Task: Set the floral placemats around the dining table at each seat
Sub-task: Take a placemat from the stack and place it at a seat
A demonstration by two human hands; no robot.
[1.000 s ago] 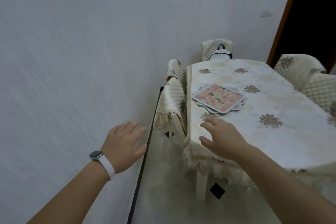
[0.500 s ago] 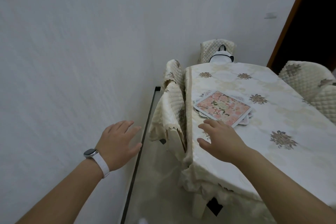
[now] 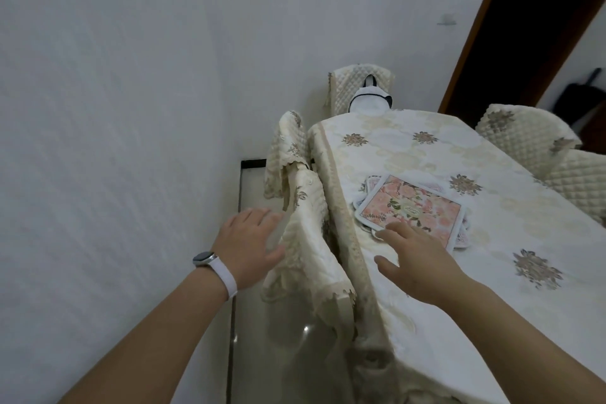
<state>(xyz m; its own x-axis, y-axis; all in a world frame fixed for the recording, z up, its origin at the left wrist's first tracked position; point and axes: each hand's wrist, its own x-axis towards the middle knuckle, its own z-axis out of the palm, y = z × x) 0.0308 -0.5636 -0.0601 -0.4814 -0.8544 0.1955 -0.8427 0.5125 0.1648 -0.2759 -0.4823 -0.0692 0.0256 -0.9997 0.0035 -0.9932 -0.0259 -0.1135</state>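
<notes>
My right hand (image 3: 414, 259), fingers spread and empty, reaches the pink floral placemat stack (image 3: 411, 208) near the table's left edge; my left hand (image 3: 249, 244) is open. Lift only 1 mat.

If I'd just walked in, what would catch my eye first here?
Probably the pink floral placemats, stacked near the table's left edge on the cream tablecloth. The right hand reaches open toward the stack, while the left hand, a watch at its wrist, hovers beside a covered chair.

Open hands (image 3: 416, 256), stacked floral placemats (image 3: 416, 207), table (image 3: 492, 256)
</notes>
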